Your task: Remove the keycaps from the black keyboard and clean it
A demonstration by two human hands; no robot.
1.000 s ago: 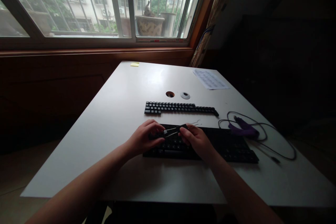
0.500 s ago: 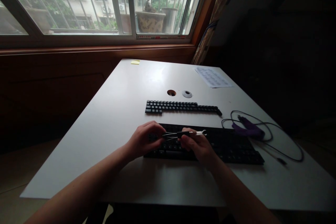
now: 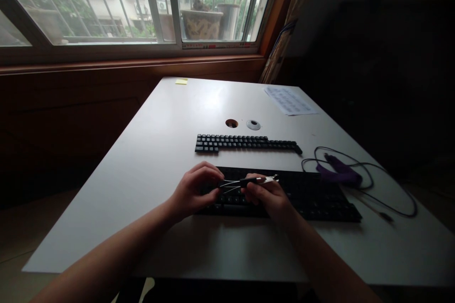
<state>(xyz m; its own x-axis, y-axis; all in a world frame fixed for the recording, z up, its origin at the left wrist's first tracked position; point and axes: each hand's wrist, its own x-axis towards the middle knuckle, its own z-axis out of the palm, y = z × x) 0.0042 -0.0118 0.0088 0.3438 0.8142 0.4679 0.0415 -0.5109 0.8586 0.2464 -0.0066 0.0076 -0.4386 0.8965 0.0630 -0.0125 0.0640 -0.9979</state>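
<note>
**Over the keyboard (image 3: 320,199): one wire tool (image 3: 248,181), carried in my right hand (image 3: 268,194)**

Item: wire tool, with a dark handle, thin metal wires at one end and bright metal tips at the other. Position: roughly level above the keyboard, between my hands, wires pointing left, bright tips extending rightward past my right fingers.

Right hand: closed, thumb and fingers pinched on the dark handle.

Left hand (image 3: 195,189): half open, fingers curled, thumb set apart from the fingertips. The wire ends reach the gap there; whether I grip them, or a small dark piece, I cannot tell. The handle lies to the right of this hand, just beside it.

Keyboard: black, flat on the tabletop (image 3: 142,151), under both hands, its left end partly covered by my left hand; the right end shows beyond my right wrist.

Keycaps (image 3: 245,144): black, loose, laid in tidy rows just beyond the keyboard, untouched by either hand.

Cable (image 3: 414,204): dark, looped at the right of the keyboard, with a purple strap (image 3: 343,173) near the keyboard's far right corner.

Farther back: round hole (image 3: 232,123) in the tabletop; pale ring (image 3: 253,125) just right of it; printed papers (image 3: 291,101) at the far right; yellow note (image 3: 181,81) at the far left corner.
</note>
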